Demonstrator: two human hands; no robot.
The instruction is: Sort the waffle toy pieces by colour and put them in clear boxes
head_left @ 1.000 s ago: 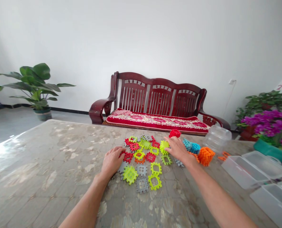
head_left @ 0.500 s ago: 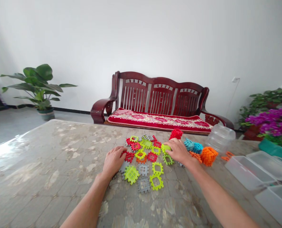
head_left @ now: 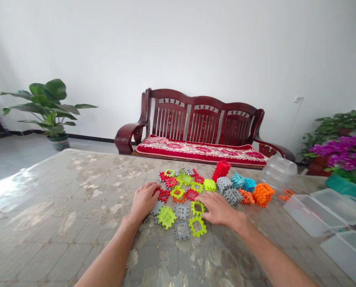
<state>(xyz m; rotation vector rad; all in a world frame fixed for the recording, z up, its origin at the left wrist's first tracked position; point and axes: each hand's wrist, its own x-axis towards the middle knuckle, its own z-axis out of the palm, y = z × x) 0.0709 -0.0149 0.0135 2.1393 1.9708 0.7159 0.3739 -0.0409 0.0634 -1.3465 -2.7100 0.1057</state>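
My right hand (head_left: pixel 216 208) has its thumb and fingertips closed on a lime-green square frame building piece (head_left: pixel 198 214). A second lime-green frame piece (head_left: pixel 197 226) lies just nearer to me. My left hand (head_left: pixel 146 200) rests on the table at the left edge of the loose pieces, fingers extended, their tips beside a red piece (head_left: pixel 164 195). Close to it lies a lime-green window piece (head_left: pixel 167 217). Grey window pieces (head_left: pixel 181 212) and more red and green ones lie flat between my hands. Beyond my right hand stands a lime-green stack (head_left: pixel 209 185).
Right of the pile are grey stacks (head_left: pixel 233 197), a red stack (head_left: pixel 221 170), blue stacks (head_left: pixel 250 185) and an orange stack (head_left: pixel 264 195). Clear plastic boxes (head_left: pixel 312 215) lie at the right table side. A wooden bench (head_left: pixel 202 119) stands behind the patterned tablecloth (head_left: pixel 85 207).
My right hand has moved from the lime-green stack back toward me and left, to a loose lime-green frame piece. The grey stacks now show. My left hand has barely moved.
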